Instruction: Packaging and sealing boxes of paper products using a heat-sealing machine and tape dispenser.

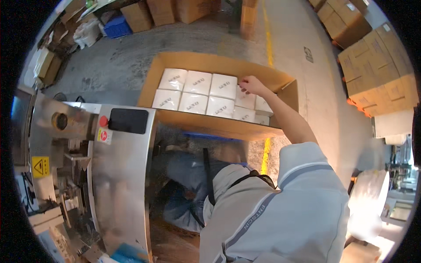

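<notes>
My right hand (pixel 251 85) reaches into a large open cardboard box (pixel 206 59) near its far right part. Its fingers are bent and slightly apart above a white plastic-wrapped pack (pixel 245 100); nothing shows gripped between them, and I cannot tell if the fingertips touch it. Left of the hand, white square packs with dark print, such as this white pack (pixel 223 86), fill the box in two rows. Packs at the right, among them a small white pack (pixel 262 105), sit lower. My left hand does not show.
Left of me stands a steel machine cabinet (pixel 120 175) with a black phone-like slab (pixel 128 121) and a red button (pixel 103 121) on top. Stacked cartons (pixel 377 70) stand at the right. More cartons (pixel 162 11) and a blue bundle (pixel 117 27) line the far left. A yellow line (pixel 267 35) crosses the floor.
</notes>
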Demonstrator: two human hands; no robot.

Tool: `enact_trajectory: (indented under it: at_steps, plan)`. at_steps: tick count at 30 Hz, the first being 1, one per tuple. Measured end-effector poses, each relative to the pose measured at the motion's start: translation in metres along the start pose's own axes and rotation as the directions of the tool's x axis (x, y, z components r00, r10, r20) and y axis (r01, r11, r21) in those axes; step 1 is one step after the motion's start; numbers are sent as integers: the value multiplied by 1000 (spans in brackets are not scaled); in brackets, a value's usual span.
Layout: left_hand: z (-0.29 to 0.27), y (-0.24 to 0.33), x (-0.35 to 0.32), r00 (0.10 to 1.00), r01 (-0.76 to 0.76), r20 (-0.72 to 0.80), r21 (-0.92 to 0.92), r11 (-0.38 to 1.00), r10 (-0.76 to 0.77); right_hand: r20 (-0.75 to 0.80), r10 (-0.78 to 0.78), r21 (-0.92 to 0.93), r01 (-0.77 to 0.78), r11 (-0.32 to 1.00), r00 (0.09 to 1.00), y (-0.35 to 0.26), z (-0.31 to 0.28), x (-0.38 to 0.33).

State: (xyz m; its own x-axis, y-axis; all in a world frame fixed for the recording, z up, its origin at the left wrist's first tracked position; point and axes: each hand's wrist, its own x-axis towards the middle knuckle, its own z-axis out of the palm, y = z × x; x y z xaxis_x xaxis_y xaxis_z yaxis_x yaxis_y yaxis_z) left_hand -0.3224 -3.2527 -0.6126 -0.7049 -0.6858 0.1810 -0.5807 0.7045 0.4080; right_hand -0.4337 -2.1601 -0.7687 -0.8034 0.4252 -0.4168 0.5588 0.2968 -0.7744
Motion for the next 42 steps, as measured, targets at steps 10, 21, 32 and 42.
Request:
enact_trajectory:
  at_steps: [10,21,32,42]
  plan:
    - [-48,113,-101,932,-161,-262,317,935,249,-77,-548,-645,377,664,833,19,7,-37]
    - [-70,171,-144,859,-137,-425,348,927,286,615,-159,-788,595,-156,773,-95,73,49]
    - [-67,112,-126,782,-182,-575,154,971,238,219,-109,-976,219,-10,970,-38,-1,-27]
    - [-63,225,-170,777,-333,-491,208,920,392,-38,379,-312,-371,875,925,31,-50,-129]
